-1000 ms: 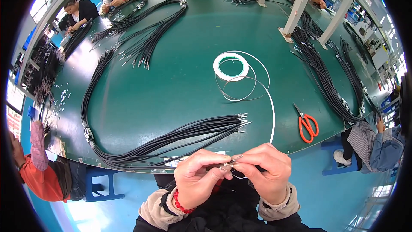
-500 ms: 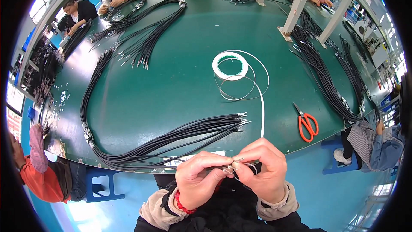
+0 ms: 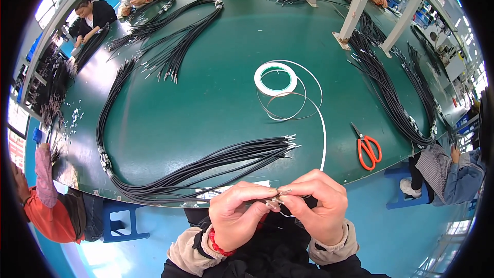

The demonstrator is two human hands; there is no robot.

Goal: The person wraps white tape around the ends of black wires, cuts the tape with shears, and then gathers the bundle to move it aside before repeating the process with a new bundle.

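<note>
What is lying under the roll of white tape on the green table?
The roll of white tape lies flat on the bare green table; its unwound white strip curls away toward the hands. Whatever the ring itself covers cannot be seen.

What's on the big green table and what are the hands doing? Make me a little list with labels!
left hand: pinches a small metal wire end, red band on wrist
right hand: pinches the same wire end, fingertips meeting the left's
table: green, rounded
black cable bundle: lies just beyond the hands
white tape roll: mid-table, strip trailing toward the hands
orange scissors: right of the strip, closed
</note>
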